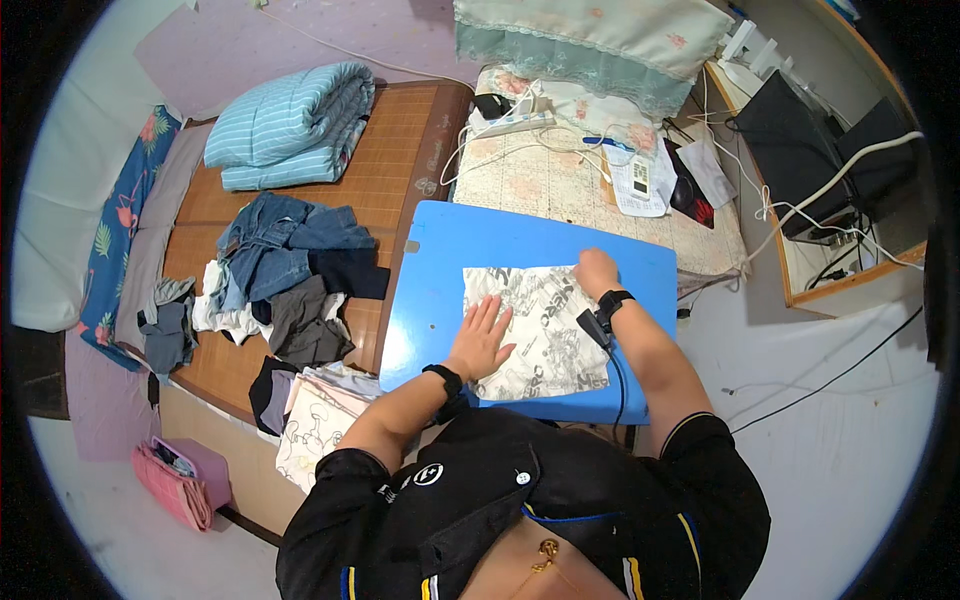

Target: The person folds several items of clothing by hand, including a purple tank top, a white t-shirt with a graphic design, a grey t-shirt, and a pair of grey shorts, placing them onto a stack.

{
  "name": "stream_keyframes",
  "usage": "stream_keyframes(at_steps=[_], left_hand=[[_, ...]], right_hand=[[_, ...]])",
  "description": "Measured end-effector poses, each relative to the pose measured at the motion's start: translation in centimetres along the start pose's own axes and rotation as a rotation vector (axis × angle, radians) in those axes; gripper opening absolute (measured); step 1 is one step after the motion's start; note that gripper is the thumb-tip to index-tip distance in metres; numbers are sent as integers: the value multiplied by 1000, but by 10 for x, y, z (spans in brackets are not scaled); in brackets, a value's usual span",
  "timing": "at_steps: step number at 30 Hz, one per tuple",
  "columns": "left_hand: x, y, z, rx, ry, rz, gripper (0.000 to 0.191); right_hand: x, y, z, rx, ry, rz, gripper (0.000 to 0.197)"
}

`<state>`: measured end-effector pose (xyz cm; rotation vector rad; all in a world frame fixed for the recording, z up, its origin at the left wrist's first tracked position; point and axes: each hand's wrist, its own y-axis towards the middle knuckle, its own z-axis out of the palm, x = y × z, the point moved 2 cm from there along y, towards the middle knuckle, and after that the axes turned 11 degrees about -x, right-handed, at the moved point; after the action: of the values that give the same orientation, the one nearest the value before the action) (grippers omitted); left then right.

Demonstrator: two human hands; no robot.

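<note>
A white garment [551, 337] with dark grey print and lettering lies folded into a rough rectangle on a blue tabletop [450, 232]. My left hand [484, 341] rests flat on its left part, palm down and fingers spread. At the garment's far right corner, my right hand [598, 272] is curled against the fabric. Its fingertips are hidden, so whether it pinches the cloth cannot be told. A small black device [594, 328] with a black cable lies by the garment's right edge, just below my right wrist.
Left of the table, a bamboo-mat bed [382, 135] holds a heap of jeans [274, 247], other loose clothes and a folded blue quilt [292, 127]. Folded clothes [322, 420] are stacked at its near edge. Behind the table are a power strip [514, 124], cables and papers [637, 180].
</note>
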<state>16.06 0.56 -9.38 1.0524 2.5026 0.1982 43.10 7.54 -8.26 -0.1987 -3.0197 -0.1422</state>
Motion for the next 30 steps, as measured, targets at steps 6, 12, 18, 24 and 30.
stream_keyframes(at_steps=[6,12,18,24,30], left_hand=[[1,-1,2,1,-35,-8,60],[4,-1,7,-27,-69,20,59],[7,0,12,-31,-70,34,60],[13,3,14,-30,13,33,62],[47,-6,4,108,136,-230,68]], right_hand=[[-38,14,24,4,110,190,16],[-102,-13,45,224,1091,824,18],[-74,-35,15,-130,865,781,16],[14,-67,-3,-127,259,-191,43],[-2,-82,-2,-28,44,-93,50]])
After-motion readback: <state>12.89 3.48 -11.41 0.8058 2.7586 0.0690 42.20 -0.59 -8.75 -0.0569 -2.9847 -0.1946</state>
